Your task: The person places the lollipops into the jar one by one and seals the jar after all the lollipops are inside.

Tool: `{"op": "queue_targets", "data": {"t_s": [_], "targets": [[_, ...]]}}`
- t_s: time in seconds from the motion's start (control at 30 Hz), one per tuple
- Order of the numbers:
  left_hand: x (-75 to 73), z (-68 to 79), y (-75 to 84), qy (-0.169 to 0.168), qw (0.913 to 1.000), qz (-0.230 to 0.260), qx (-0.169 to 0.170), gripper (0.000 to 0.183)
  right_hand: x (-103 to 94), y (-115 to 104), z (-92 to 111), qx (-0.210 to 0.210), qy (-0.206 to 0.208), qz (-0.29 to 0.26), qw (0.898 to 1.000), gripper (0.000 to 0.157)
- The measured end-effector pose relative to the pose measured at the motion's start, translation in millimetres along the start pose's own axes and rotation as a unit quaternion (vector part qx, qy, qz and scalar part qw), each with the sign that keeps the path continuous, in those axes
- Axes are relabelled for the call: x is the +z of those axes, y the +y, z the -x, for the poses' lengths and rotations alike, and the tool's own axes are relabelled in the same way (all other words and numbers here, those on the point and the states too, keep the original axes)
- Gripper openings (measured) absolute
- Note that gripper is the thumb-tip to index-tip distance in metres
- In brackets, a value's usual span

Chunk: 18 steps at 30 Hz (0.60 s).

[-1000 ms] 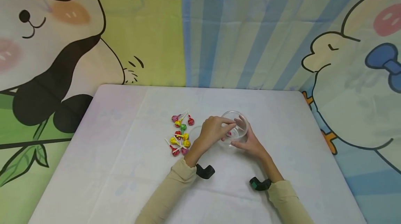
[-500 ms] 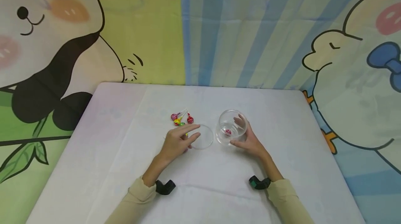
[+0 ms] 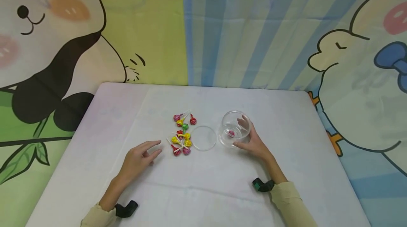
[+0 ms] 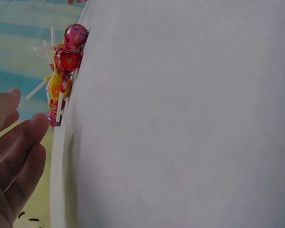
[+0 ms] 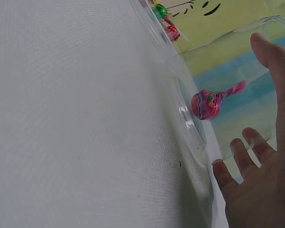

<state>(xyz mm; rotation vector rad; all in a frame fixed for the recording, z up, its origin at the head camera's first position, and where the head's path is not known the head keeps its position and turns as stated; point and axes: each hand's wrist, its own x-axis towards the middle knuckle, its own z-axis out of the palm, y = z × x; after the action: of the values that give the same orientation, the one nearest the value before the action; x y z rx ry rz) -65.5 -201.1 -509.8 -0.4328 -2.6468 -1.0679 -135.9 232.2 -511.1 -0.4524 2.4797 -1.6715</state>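
In the head view my left hand (image 3: pixel 137 162) is left of the heap of lollipops (image 3: pixel 181 143), apart from it and holding nothing. Its fingers are relaxed, thumb and forefinger spread. Red, yellow, purple and green wrappers show on the lollipops. My right hand (image 3: pixel 255 144) grips a clear round jar (image 3: pixel 234 119) from its right side, with the thumb in front and fingers behind. One pink-red lollipop (image 5: pixel 207 105) lies inside near the jar's bottom, seen through the wall in the right wrist view. The left wrist view shows my left fingers (image 4: pixel 31 152) below the lollipops.
A clear round lid or ring (image 3: pixel 204 150) lies flat between the lollipops and the jar. The white-covered table (image 3: pixel 203 191) ends at a printed cartoon backdrop (image 3: pixel 152 43). Each wrist bears a black camera mount.
My left hand has pulled away from the jar's mouth, passing over the lollipops to their left with its fingers apart. The right hand has stayed on the jar.
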Motion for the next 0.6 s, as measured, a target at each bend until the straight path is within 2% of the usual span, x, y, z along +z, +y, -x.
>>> {"op": "queue_targets", "data": {"t_s": [0.1,0.23,0.47,0.6], "targets": [[-2.3,-3.7,-0.8,-0.016,0.9995,-0.026,0.008,0.037,1.2,2.0,-0.4,-0.003,0.001,-0.004,1.000,0.107],[-1.5,-19.1,-2.0,-0.052,0.9968,-0.057,0.022,0.036,0.2,-0.8,-0.4,-0.001,0.000,-0.009,1.000,0.107],[0.8,-43.1,-11.3,-0.127,0.9870,-0.089,0.043,0.035,0.5,-31.6,4.6,0.006,-0.012,-0.002,1.000,0.102],[4.2,-51.5,-16.9,-0.162,0.9799,-0.105,0.051,0.033,-0.2,-33.8,4.8,0.007,-0.009,0.000,1.000,0.103]]}}
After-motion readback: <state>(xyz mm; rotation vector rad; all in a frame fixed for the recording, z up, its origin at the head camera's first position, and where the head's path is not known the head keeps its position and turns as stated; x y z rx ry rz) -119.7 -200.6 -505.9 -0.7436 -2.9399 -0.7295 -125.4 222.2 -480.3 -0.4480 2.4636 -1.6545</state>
